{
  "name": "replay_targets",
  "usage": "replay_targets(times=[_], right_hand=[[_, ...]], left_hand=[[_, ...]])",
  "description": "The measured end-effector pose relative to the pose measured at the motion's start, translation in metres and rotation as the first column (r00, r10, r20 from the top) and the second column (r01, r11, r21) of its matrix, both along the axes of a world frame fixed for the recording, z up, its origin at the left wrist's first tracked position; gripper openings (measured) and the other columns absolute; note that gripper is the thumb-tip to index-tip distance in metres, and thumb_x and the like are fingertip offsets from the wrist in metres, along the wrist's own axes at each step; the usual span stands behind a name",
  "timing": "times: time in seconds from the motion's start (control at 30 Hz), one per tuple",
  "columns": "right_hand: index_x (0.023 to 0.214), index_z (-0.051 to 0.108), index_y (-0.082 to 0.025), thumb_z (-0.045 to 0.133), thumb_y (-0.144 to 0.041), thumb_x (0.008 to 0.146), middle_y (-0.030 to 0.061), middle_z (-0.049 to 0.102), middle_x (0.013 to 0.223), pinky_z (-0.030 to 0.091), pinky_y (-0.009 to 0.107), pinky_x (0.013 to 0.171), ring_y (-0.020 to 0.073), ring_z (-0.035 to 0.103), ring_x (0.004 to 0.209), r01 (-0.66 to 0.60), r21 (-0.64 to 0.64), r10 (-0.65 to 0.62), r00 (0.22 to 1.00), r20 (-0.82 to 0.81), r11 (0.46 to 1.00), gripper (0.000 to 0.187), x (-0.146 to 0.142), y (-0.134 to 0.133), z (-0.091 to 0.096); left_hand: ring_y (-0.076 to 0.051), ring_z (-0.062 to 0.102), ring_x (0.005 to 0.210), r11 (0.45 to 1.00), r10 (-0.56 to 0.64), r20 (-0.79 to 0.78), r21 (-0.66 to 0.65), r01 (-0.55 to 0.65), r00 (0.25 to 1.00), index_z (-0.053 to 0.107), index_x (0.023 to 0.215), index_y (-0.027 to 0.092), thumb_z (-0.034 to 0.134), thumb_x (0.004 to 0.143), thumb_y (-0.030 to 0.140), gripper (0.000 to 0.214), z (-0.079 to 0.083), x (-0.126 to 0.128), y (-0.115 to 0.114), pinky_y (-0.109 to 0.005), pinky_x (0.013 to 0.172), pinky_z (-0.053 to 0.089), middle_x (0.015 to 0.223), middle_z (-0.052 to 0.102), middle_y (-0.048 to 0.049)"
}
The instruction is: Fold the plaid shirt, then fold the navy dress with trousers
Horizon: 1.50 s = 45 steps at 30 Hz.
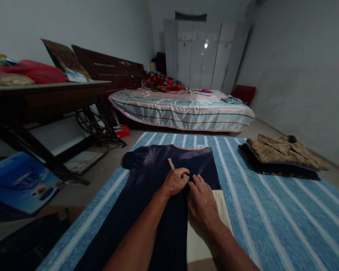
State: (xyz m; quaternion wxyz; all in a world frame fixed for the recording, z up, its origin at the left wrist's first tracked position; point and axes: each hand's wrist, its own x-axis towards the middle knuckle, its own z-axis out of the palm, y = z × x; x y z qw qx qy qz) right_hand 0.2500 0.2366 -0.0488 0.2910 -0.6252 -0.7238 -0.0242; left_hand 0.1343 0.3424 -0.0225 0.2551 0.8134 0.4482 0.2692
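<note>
Left hand (177, 181) curled, right hand (202, 199) flatter, both on navy short-sleeved top (151, 173) — can't tell if pinching — folded clothes (282, 152) rightward on striped sheet (274, 222).

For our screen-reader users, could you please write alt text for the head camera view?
A person's left hand and right hand touch a dark-and-cream garment spread on a blue striped cover. Folded clothes lie to the right; a bed and wardrobe stand beyond.
</note>
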Motion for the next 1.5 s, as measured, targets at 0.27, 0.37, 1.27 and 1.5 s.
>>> replay_targets(times=[0.27,0.37,1.27,1.5], right_hand=[[0.117,0.055,-0.011,0.038,-0.017,0.087,0.0165,0.057,0.119,0.033,0.047,0.100,0.0292,0.042,0.123,0.020,-0.025,-0.019,1.000,0.003,1.000,0.035,-0.001,0.001,-0.004],[0.120,0.054,-0.009,0.040,-0.017,0.086,0.0180,0.051,0.129,0.033,0.046,0.100,0.0299,0.038,0.127,0.056,0.015,-0.057,0.998,0.008,0.998,0.038,-0.002,0.001,-0.005],[0.129,0.052,-0.012,0.039,-0.036,0.089,0.0143,0.042,0.140,0.021,0.046,0.108,0.0297,0.030,0.133,0.042,-0.235,-0.038,0.999,0.022,0.971,0.049,-0.008,0.000,0.001],[0.129,0.052,-0.013,0.042,-0.038,0.089,0.0170,0.043,0.138,0.023,0.045,0.107,0.0308,0.033,0.131,0.063,-0.234,-0.058,0.998,0.029,0.970,0.048,-0.008,0.000,0.005]], left_hand=[[-0.013,0.063,0.070,0.999,0.008,-0.051,-0.034,-0.010,0.999,0.068,0.095,0.020,0.056,0.069,0.019,0.029,-0.005,0.000,0.003,-0.021,0.066,0.048,0.073,0.069,0.0019],[-0.012,0.062,0.067,0.999,-0.024,-0.041,-0.046,0.022,0.999,0.066,0.101,0.019,0.057,0.067,0.017,0.035,-0.010,0.000,0.003,-0.021,0.065,0.047,0.073,0.068,0.0029],[-0.027,0.036,0.130,0.987,0.157,-0.434,0.111,-0.121,0.887,0.053,0.122,0.018,0.046,0.086,0.037,0.041,0.011,0.012,0.034,-0.045,0.106,0.025,0.138,0.045,-0.0134],[-0.031,0.011,0.140,0.990,0.120,-0.657,0.027,-0.136,0.744,0.029,0.142,0.016,0.031,0.085,0.062,0.074,0.003,0.009,0.043,-0.055,0.108,0.013,0.152,0.017,-0.0147]])
